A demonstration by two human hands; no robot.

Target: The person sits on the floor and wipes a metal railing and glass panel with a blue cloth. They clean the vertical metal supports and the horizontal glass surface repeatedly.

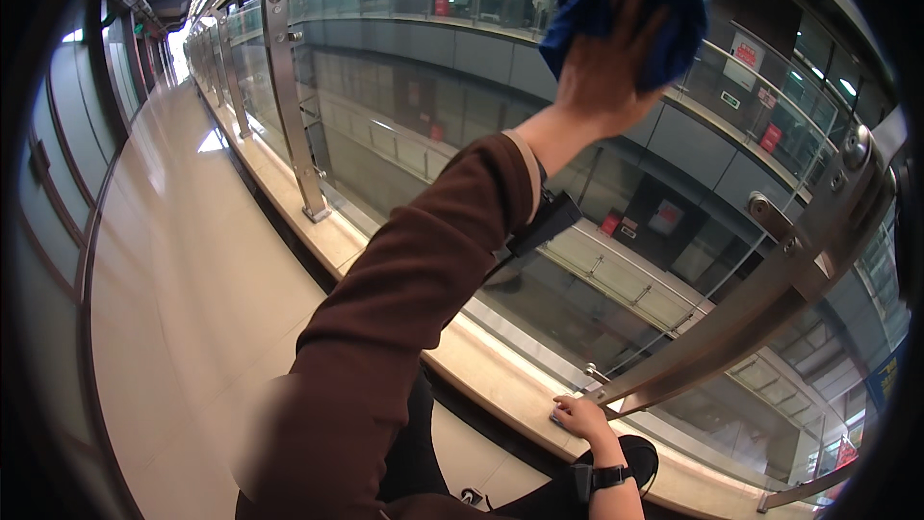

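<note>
A crumpled blue cloth (668, 29) lies under my left hand (613, 61), which presses it with spread fingers against the upper part of the glass railing panel (404, 115). My left arm, in a brown sleeve, reaches across the view, with a black device strapped at the wrist. Lower right, my right hand (581, 419) rests on the pale stone ledge (484, 368) near the foot of a curved metal post (751, 325). Its fingers curl over a small, mostly hidden greyish object (556, 416). A black strapped device is on the right wrist.
A metal railing post (289, 101) stands left of the panel, with more posts receding along the walkway (188, 253). Glass doors (72, 144) line the far left. Beyond the panel are other floors with railings. My black-clad legs and a black shoe (639, 453) are beside the ledge.
</note>
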